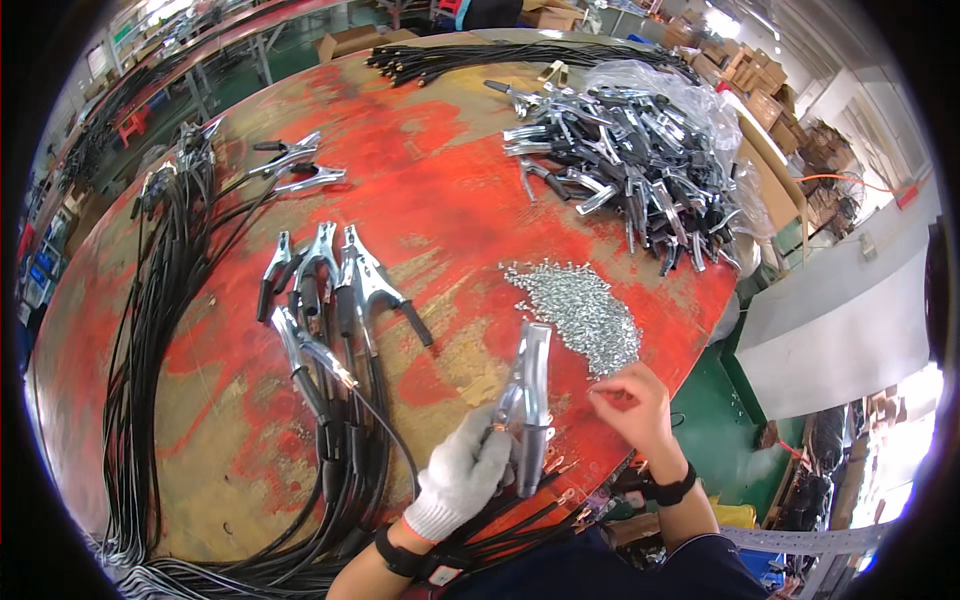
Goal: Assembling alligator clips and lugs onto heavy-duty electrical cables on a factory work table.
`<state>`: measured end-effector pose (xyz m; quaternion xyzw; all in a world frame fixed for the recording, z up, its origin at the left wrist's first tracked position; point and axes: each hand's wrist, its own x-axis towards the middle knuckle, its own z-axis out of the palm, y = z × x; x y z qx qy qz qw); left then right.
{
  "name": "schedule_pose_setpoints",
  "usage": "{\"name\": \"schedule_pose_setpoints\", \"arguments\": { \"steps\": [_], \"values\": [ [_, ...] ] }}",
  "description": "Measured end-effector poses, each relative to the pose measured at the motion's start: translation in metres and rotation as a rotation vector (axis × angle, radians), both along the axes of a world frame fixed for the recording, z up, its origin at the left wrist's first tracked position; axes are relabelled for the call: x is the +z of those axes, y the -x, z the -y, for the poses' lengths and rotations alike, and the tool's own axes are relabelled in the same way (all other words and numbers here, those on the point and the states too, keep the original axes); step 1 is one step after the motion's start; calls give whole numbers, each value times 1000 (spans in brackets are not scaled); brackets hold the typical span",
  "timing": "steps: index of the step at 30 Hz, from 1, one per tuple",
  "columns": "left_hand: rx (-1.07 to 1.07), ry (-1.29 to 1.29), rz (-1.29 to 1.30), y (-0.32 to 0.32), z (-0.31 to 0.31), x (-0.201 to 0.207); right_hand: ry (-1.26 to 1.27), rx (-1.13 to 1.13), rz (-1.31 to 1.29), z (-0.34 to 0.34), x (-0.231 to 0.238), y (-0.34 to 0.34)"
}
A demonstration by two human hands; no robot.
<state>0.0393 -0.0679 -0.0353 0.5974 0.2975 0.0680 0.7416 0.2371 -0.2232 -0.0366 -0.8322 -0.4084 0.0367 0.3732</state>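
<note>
My left hand (467, 463), in a white knitted glove, is closed around a silver battery clamp (535, 370) with black handle sleeves. The clamp stands upright, jaws pointing away from me, and a copper-coloured cable end shows beside my gloved fingers. My bare right hand (640, 408) is just right of the clamp, at the near end of a pile of small shiny screws (580, 310). Its thumb and forefinger are pinched together; whatever they may hold is too small to make out. Black cables (500, 525) with bare ring ends lie across the table edge below my hands.
Cables with clamps attached (345, 400) lie left of my gloved hand. A long black cable bundle (135, 400) runs along the table's left side. Loose clamps (640, 160) are heaped at the far right beside clear plastic. More black cables (450, 60) lie along the far edge.
</note>
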Motion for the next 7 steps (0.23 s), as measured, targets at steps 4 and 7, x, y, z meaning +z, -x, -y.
{"name": "schedule_pose_setpoints", "arguments": {
  "steps": [4, 7],
  "values": [
    [-7, -127, -5, 2, -1, 8, -112, 237, 76, -38, 20, 42],
    [-38, -221, -17, 4, -1, 1, -243, 412, 206, -57, 6, 44]
  ]
}}
